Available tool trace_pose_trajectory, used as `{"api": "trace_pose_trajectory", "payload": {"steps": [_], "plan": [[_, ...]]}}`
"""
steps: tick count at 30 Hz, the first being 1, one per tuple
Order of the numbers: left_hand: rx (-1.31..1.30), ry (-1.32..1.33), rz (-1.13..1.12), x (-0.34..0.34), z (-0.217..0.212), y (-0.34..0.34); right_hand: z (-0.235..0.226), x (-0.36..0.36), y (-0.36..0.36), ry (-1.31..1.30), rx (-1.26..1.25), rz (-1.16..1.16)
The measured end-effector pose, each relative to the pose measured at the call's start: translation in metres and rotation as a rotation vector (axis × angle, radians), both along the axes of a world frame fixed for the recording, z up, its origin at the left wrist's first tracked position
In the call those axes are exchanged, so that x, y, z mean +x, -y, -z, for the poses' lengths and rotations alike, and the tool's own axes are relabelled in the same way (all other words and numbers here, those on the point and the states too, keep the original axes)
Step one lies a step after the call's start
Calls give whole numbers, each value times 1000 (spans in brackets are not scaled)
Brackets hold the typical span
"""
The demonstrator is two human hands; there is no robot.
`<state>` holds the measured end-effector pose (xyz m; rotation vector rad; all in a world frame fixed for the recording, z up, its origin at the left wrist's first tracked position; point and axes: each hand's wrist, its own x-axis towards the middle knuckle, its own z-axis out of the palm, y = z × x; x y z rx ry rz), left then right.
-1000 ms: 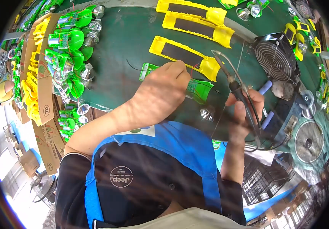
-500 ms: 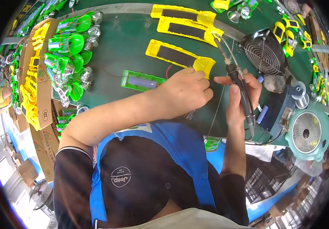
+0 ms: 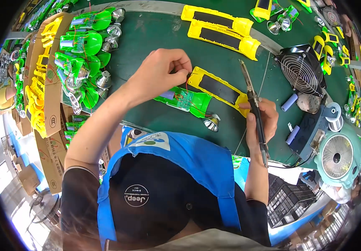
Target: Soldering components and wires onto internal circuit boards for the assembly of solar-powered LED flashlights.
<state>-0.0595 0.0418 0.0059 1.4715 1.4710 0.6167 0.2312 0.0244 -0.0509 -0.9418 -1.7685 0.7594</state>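
My left hand [image 3: 162, 77] is closed in a pinch on a thin wire at the left end of a yellow lamp housing [image 3: 218, 86] with a dark panel inside. Just nearer to me lies an open green lamp housing [image 3: 199, 103], with a purple battery cell [image 3: 168, 95], a small green circuit board [image 3: 184, 98] and a silver reflector [image 3: 212, 122] at its right end. A red wire rises from the board toward my left fingers. My right hand [image 3: 264, 119] grips a soldering iron [image 3: 253, 98] by its black handle, tip pointing away from me, above the yellow housing's right end.
Two more yellow housings [image 3: 220, 37] lie farther off. Green lamp assemblies [image 3: 82, 44] crowd the left beside a cardboard box [image 3: 51, 106] of yellow parts. Rightward are a black fan [image 3: 299, 69], loose purple cells [image 3: 289, 102], a solder spool [image 3: 334, 119] and a pale green fan [image 3: 336, 151].
My left hand has moved left, from near the iron to the yellow housing's left end. That housing now lies nearer to me, and the green housing's board and reflector have come into view.
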Motion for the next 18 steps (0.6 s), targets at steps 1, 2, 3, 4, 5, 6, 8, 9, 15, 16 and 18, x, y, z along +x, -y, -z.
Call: {"api": "trace_pose_trajectory", "payload": {"steps": [1, 2, 3, 4, 5, 6, 8, 9, 15, 16, 18], "plan": [[-4, -2, 4, 0, 5, -7, 2, 0, -1, -8, 15, -1], [303, -131, 173, -1, 12, -16, 4, -2, -2, -15, 30, -2], [611, -258, 341, -1, 14, -24, 4, -4, -1, -56, -13, 8], [597, -209, 442, 0, 13, -29, 4, -5, 1, -58, -17, 11], [593, -212, 446, 3, 12, -35, 5, -4, 3, -55, -20, 24], [594, -255, 584, 5, 13, -41, 7, -3, 3, -51, -24, 37], [529, -332, 806, 11, 11, -50, 11, -2, 0, -49, 44, 14], [521, -333, 810, 15, 10, -52, 13, -2, 2, -44, 35, 19], [600, -412, 774, 20, 20, -40, 9, -2, 2, -7, 54, 24], [614, -372, 713, 22, 21, -38, 7, -2, 1, -11, 51, 30], [620, -264, 559, 24, 27, -30, 4, -1, -3, 94, 132, 29]]}}
